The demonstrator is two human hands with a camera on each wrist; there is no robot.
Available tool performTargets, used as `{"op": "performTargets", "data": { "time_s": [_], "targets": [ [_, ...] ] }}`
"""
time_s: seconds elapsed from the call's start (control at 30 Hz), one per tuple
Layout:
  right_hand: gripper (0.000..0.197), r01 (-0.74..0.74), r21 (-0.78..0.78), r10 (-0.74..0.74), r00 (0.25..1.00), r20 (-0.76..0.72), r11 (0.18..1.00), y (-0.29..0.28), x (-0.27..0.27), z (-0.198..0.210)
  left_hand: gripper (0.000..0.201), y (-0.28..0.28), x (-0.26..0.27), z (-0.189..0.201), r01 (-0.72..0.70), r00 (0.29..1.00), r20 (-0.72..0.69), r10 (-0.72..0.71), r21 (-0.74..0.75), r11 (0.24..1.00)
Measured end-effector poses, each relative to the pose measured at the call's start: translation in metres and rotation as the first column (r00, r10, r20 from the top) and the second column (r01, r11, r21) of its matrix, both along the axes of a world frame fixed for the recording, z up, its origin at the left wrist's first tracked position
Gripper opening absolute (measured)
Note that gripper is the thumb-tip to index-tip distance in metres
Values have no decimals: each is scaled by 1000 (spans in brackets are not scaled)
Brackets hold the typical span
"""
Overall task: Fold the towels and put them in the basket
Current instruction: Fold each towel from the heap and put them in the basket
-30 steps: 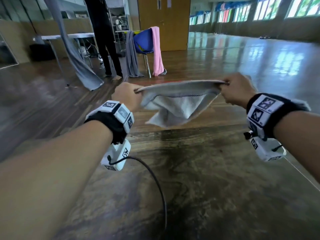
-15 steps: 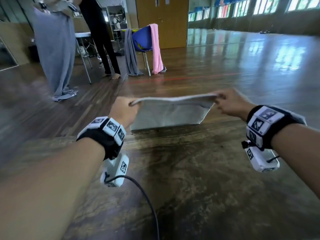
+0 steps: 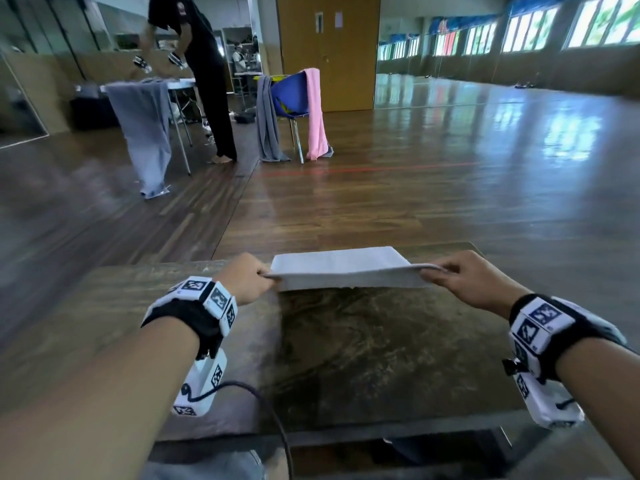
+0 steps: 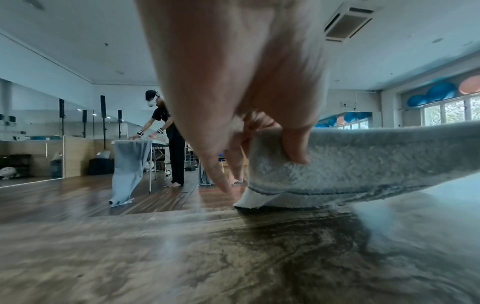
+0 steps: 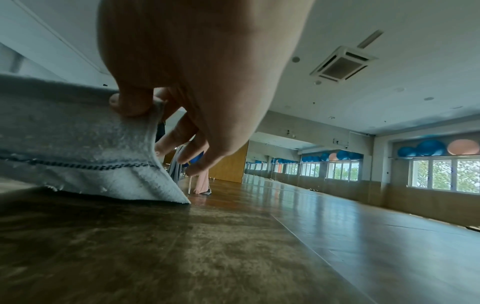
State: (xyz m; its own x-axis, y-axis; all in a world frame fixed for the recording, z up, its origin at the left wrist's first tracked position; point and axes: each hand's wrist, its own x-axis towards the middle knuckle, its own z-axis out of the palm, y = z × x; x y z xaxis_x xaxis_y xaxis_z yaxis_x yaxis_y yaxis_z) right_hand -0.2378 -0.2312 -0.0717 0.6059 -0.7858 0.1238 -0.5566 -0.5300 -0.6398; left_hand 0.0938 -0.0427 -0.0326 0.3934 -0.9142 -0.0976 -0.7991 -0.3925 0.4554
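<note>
A pale grey towel point(image 3: 341, 266) lies folded over at the far side of the dark wooden table point(image 3: 363, 344), its lower edge touching the tabletop. My left hand point(image 3: 254, 280) pinches the towel's left end point(image 4: 272, 164) between thumb and fingers. My right hand point(image 3: 450, 277) pinches the right end point(image 5: 135, 127) the same way, with the fold held a little above the surface. A dark stitched band runs along the towel point(image 5: 78, 162) near its hem. No basket is in view.
Beyond the table lies open wooden floor. A blue chair point(image 3: 289, 97) draped with a grey towel point(image 3: 268, 126) and a pink towel point(image 3: 317, 116) stands ahead. At the back left another person point(image 3: 207, 81) works at a table hung with grey cloth point(image 3: 145, 133).
Both hands have brought the towel down from mid-air onto the far part of the table. It hung bunched a second ago and now lies flat and folded over.
</note>
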Motion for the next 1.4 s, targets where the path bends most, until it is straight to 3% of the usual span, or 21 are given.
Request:
{"op": "performTargets", "data": {
  "time_s": [0.13, 0.23, 0.3, 0.37, 0.5, 0.6, 0.67, 0.73, 0.87, 1.0, 1.07, 1.17, 1.27, 1.4],
  "targets": [
    [46, 57, 31, -60, 995, 83, 998, 33, -20, 22, 49, 31, -10, 19, 5, 997, -71, -12, -89, 996],
    [35, 13, 106, -26, 992, 125, 994, 61, -29, 46, 30, 52, -20, 29, 20, 993, -112, -29, -80, 997],
    [23, -35, 221, 2, 989, 147, 975, 79, -37, 64, 33, 65, -25, 36, 26, 983, -182, -35, -52, 998],
    [27, -77, 310, 52, 995, 85, 948, 91, -47, 80, 32, 77, -31, 46, 48, 970, -241, -29, 72, 996],
    [35, -157, 563, 217, 975, -41, 811, 100, -64, 102, 21, 100, -46, 66, 138, 865, -501, 29, 293, 946],
    [30, -193, 727, 355, 932, -74, 659, 97, -72, 105, 18, 110, -49, 74, 284, 819, -573, 4, 411, 866],
    [34, -190, 765, 394, 915, -89, 615, 93, -72, 100, 17, 111, -49, 74, 349, 799, -601, -19, 439, 828],
    [33, -175, 745, 372, 922, -105, 644, 87, -66, 91, 15, 104, -45, 66, 318, 814, -580, -36, 393, 863],
    [21, -59, 591, 142, 985, -95, 805, 65, -49, 52, 14, 71, -33, 33, 91, 915, -402, -13, 175, 980],
    [17, 134, 373, -129, 991, -40, 918, 33, -25, -1, 20, 25, -25, -8, -8, 983, -181, 4, -19, 1000],
    [22, 238, 251, -247, 969, 3, 938, 15, -14, -22, 27, 0, -22, -25, -24, 996, -91, 15, -92, 996],
    [26, 330, 71, -332, 943, 20, 941, -11, -2, -43, 17, -35, -17, -45, -76, 996, -70, 64, -196, 978],
    [32, 365, 20, -365, 930, 41, 931, -32, 11, -58, 18, -66, -8, -64, -130, 991, -67, 116, -261, 957],
    [32, 366, -44, -367, 930, -20, 930, -48, 33, -68, 26, -88, 4, -90, -172, 985, -11, 174, -211, 962]
  ]
}}
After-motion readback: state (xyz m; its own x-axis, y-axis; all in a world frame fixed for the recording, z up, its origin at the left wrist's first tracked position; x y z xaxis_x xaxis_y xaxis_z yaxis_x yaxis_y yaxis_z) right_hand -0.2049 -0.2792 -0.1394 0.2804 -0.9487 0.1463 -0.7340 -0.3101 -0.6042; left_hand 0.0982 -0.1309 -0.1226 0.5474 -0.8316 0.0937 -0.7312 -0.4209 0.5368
